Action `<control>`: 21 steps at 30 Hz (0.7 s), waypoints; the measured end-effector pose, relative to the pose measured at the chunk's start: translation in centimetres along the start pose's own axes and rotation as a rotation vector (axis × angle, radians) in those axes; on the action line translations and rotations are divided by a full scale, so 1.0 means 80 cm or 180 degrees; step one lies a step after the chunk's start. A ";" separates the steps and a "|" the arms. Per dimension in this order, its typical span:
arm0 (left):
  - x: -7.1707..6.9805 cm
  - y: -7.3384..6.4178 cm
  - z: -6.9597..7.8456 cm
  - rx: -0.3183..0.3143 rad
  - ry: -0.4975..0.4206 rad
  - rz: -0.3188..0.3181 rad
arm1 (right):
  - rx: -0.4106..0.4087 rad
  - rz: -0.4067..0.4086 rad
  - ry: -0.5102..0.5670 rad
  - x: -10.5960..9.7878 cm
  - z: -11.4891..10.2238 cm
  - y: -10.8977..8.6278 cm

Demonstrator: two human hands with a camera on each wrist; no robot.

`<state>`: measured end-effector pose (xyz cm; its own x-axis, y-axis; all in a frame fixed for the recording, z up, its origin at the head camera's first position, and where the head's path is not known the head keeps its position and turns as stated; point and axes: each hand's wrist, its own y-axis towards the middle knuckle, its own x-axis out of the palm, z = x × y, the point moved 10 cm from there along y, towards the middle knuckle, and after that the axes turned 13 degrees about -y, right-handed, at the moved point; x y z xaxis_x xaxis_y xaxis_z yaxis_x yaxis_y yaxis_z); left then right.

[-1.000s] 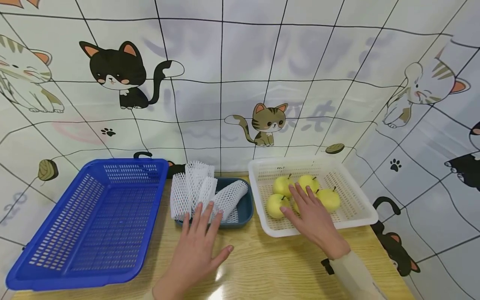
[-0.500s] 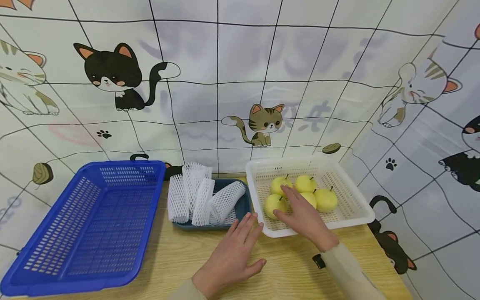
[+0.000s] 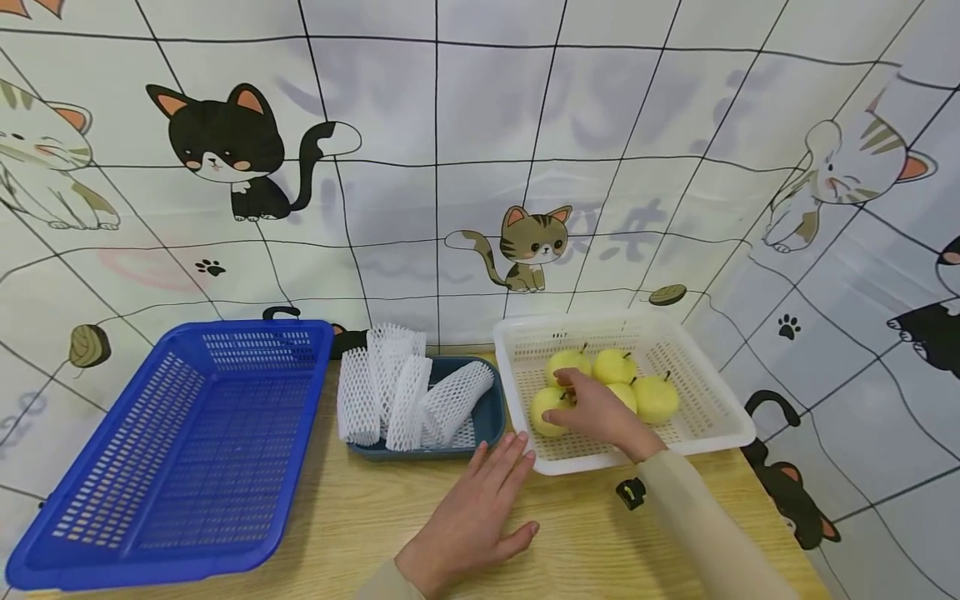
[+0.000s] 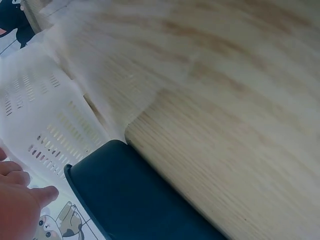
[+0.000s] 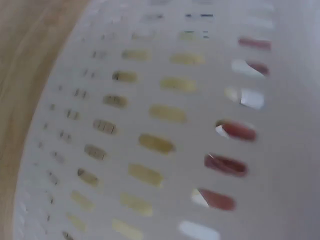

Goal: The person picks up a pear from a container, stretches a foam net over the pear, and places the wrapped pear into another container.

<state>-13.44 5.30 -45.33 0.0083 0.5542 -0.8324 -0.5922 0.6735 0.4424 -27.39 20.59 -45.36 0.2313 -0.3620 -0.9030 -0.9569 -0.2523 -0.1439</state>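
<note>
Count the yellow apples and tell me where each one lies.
5 visible in the white basket: back-left apple, back-centre apple, front-left apple at the right hand, centre apple partly behind that hand, right apple. The hand may hide more.

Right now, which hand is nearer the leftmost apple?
Right. The right hand is right at the leftmost apple, inside the white basket; the left hand is outside that basket, by its near left corner.

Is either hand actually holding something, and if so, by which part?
The left hand holds nothing. The right hand curves about the right side of the front-left yellow fruit; whether it grips the fruit yet cannot be told.
</note>
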 end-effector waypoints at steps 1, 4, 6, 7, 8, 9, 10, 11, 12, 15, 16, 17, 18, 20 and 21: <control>0.000 0.000 0.000 -0.0005 -0.0002 -0.0001 | -0.0004 -0.0040 -0.0005 0.001 0.001 0.002; 0.001 0.000 0.000 -0.0017 0.0006 0.0005 | -0.0064 -0.0168 -0.0098 0.006 0.002 0.006; 0.002 -0.001 0.000 -0.0015 0.0024 0.0015 | -0.0083 -0.0248 -0.0128 0.011 0.001 0.007; 0.002 -0.001 0.000 -0.0010 0.0044 0.0023 | -0.0106 -0.0279 -0.0135 0.013 0.001 0.008; 0.003 -0.001 0.000 -0.0004 0.0056 0.0034 | -0.0135 -0.0302 -0.0156 0.015 0.000 0.008; 0.003 -0.001 0.000 0.0000 0.0074 0.0042 | -0.0155 -0.0318 -0.0177 0.016 -0.001 0.008; 0.003 -0.001 0.000 0.0003 0.0090 0.0050 | -0.0183 -0.0331 -0.0198 0.018 -0.002 0.009; 0.004 -0.001 0.001 0.0004 0.0102 0.0055 | -0.0197 -0.0340 -0.0218 0.019 -0.003 0.009; 0.004 -0.002 0.001 0.0006 0.0107 0.0062 | -0.0233 -0.0336 -0.0260 0.019 -0.004 0.010; 0.004 -0.002 0.001 0.0002 0.0113 0.0073 | -0.0248 -0.0321 -0.0336 0.020 -0.005 0.012; 0.004 -0.002 0.001 0.0003 0.0102 0.0080 | -0.0251 -0.0309 -0.0348 0.020 -0.005 0.012; 0.004 -0.002 0.001 0.0004 0.0093 0.0084 | -0.0236 -0.0288 -0.0356 0.019 -0.005 0.012; 0.004 -0.002 0.001 0.0005 0.0083 0.0087 | -0.0229 -0.0252 -0.0358 0.017 -0.004 0.012; 0.004 -0.002 0.001 0.0002 0.0063 0.0091 | -0.0182 -0.0174 -0.0324 0.011 -0.003 0.010; 0.004 -0.002 0.001 0.0005 0.0057 0.0097 | -0.0158 -0.0129 -0.0278 0.007 -0.003 0.009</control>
<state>-13.30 5.37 -45.65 -0.0241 0.5656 -0.8243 -0.5905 0.6572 0.4683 -27.93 19.98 -45.92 0.2514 -0.2716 -0.9290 -0.9367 -0.3100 -0.1629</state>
